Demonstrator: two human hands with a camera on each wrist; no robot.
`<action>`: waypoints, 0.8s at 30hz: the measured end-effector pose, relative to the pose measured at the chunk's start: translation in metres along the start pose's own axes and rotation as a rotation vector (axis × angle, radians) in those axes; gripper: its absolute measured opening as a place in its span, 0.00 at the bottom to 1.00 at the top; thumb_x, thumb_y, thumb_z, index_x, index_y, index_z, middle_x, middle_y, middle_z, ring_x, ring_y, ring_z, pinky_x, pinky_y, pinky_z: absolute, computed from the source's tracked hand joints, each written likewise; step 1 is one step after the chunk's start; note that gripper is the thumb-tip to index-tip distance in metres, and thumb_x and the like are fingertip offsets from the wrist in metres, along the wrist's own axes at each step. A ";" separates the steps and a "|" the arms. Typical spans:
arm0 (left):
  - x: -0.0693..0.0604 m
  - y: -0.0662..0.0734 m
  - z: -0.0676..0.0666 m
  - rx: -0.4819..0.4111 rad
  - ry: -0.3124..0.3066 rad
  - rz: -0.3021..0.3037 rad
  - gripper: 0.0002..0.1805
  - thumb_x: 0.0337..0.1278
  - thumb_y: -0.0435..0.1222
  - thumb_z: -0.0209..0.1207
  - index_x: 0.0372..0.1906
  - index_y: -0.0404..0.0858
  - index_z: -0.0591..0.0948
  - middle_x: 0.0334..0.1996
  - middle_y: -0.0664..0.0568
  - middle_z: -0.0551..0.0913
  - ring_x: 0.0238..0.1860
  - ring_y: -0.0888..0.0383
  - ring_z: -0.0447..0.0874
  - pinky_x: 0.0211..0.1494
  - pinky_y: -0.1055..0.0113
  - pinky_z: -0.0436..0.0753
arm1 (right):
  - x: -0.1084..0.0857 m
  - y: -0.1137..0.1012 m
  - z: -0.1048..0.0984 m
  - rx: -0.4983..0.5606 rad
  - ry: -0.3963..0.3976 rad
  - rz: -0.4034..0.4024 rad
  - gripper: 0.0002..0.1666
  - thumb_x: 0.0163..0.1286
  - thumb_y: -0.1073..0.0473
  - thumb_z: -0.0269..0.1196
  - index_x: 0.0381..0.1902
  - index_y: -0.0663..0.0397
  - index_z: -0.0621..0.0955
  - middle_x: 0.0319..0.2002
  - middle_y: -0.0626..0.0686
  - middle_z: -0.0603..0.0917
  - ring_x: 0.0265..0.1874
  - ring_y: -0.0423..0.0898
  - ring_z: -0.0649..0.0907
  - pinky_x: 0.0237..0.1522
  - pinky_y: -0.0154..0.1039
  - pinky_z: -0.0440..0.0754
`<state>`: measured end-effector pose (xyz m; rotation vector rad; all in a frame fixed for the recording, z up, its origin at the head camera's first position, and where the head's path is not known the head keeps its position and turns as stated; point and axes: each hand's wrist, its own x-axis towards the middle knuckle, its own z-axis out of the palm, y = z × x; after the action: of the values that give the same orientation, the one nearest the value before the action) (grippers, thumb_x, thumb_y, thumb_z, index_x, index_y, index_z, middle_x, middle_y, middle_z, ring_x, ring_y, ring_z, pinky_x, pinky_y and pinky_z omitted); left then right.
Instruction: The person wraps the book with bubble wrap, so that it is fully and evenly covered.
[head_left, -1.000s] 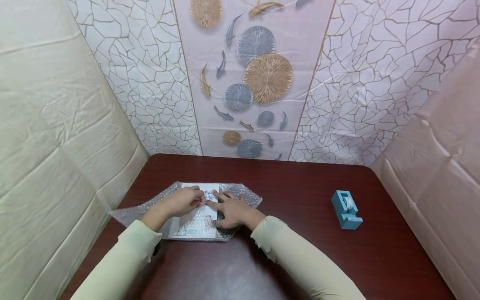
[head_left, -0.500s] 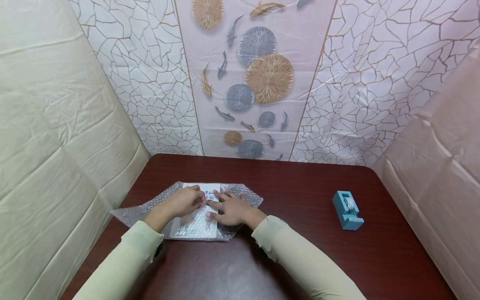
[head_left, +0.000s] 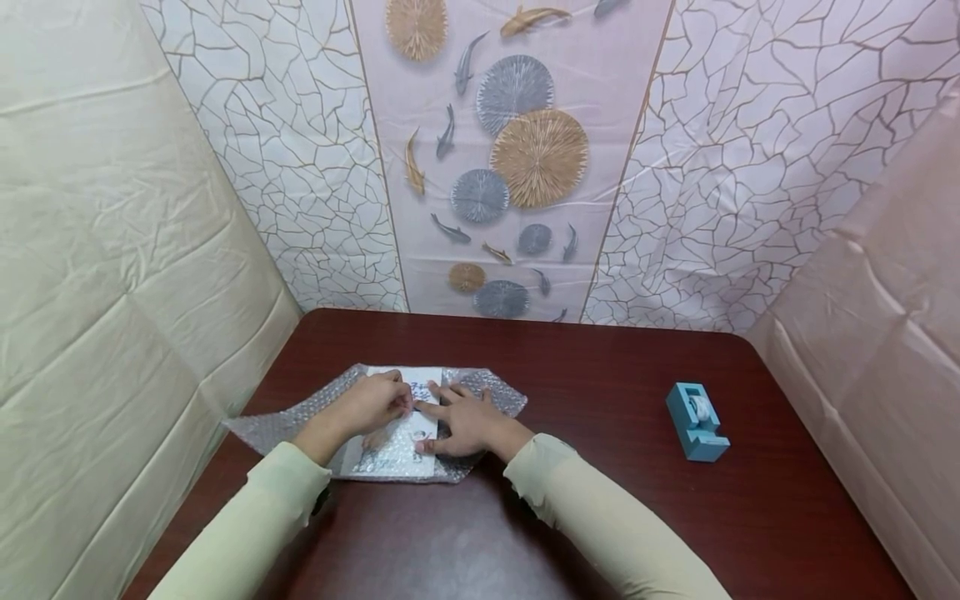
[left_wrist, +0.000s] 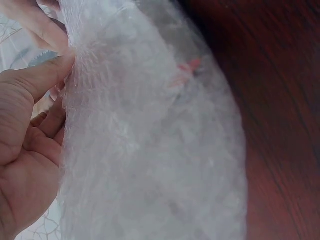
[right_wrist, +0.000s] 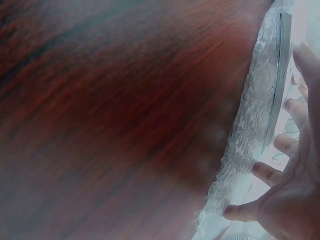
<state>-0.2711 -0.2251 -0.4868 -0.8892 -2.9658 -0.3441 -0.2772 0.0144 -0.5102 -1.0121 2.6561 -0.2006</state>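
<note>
In the head view, a person's left hand (head_left: 369, 404) pinches clear bubble wrap (head_left: 300, 419), while the right hand (head_left: 474, 421) rests, fingers apart, on a flat white rectangular item (head_left: 422, 385) with blue writing, partly covered by the wrap on a dark red-brown wooden desk (head_left: 570, 400); a light-blue tape dispenser (head_left: 696, 423) stands well apart, to the right. In the left wrist view, thumb and fingers clamp the wrap's edge; a blurred red mark (left_wrist: 185, 72) shows through. The right wrist view shows the spread fingers beside the item's edge.

R hand (head_left: 471, 423): thumb spread wider from fingers vs ½ sec ago, tip lower in head view.
</note>
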 end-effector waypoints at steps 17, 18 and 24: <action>0.009 0.002 0.006 -0.076 -0.065 -0.031 0.13 0.66 0.24 0.69 0.32 0.45 0.85 0.40 0.53 0.75 0.34 0.63 0.74 0.37 0.71 0.78 | -0.002 -0.002 0.001 -0.006 0.003 0.010 0.50 0.76 0.15 0.51 0.89 0.17 0.56 0.93 0.43 0.45 0.92 0.58 0.50 0.80 0.84 0.55; 0.010 0.002 0.006 -0.076 -0.069 -0.041 0.13 0.66 0.24 0.69 0.32 0.45 0.85 0.40 0.53 0.75 0.34 0.63 0.74 0.37 0.71 0.78 | -0.002 -0.002 0.001 -0.005 0.002 0.008 0.50 0.76 0.15 0.51 0.89 0.17 0.55 0.93 0.43 0.44 0.92 0.58 0.49 0.80 0.85 0.55; 0.012 0.001 0.008 -0.040 -0.069 -0.069 0.12 0.65 0.28 0.74 0.31 0.46 0.85 0.40 0.54 0.74 0.36 0.61 0.74 0.41 0.67 0.80 | -0.003 0.000 0.001 -0.007 -0.001 0.008 0.50 0.76 0.15 0.50 0.89 0.16 0.53 0.93 0.43 0.44 0.92 0.57 0.49 0.81 0.83 0.54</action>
<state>-0.2800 -0.2165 -0.4935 -0.8206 -3.0692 -0.3847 -0.2747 0.0159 -0.5108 -1.0038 2.6608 -0.1886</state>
